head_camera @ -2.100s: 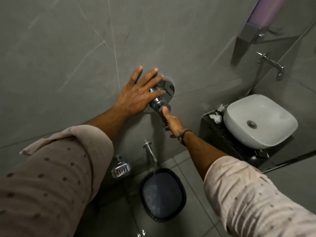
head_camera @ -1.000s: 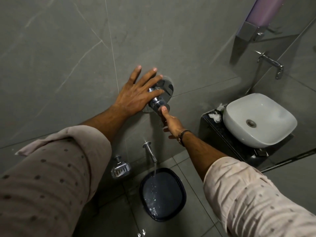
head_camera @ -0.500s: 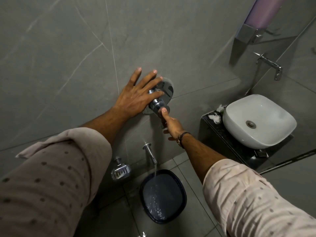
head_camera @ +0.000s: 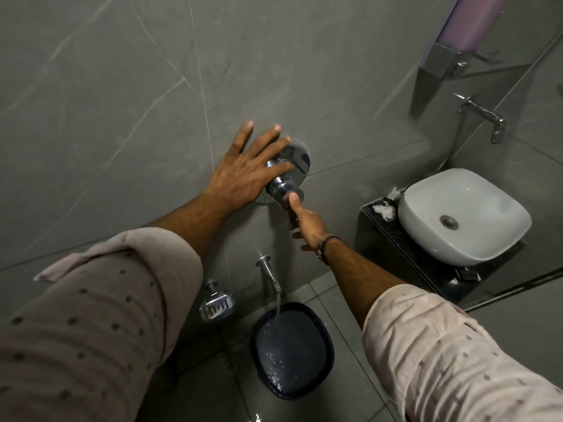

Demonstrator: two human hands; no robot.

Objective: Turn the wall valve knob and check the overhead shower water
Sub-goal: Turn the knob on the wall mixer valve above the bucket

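Note:
The chrome valve knob (head_camera: 281, 187) sticks out of a round chrome plate (head_camera: 300, 156) on the grey tiled wall. My left hand (head_camera: 243, 175) lies flat against the wall with its fingers spread, the lowest fingers resting across the plate and the knob's stem. My right hand (head_camera: 307, 222) reaches up from below; its thumb presses on the knob's outer end and its fingers curl out of sight under the knob. Below, a wall spout (head_camera: 269, 271) pours a stream of water (head_camera: 277, 309) into a dark bucket (head_camera: 329, 336). The overhead shower is out of view.
A chrome soap dish (head_camera: 217, 303) hangs on the wall left of the spout. To the right a white basin (head_camera: 463, 214) sits on a dark counter (head_camera: 374, 226) with crumpled tissue, under a wall tap (head_camera: 484, 115). A purple object on a chrome bracket (head_camera: 475, 19) is mounted above.
The stream from the lower spout has grown thicker and now splashes in the bucket. Both hands have stayed on the valve with hardly any shift.

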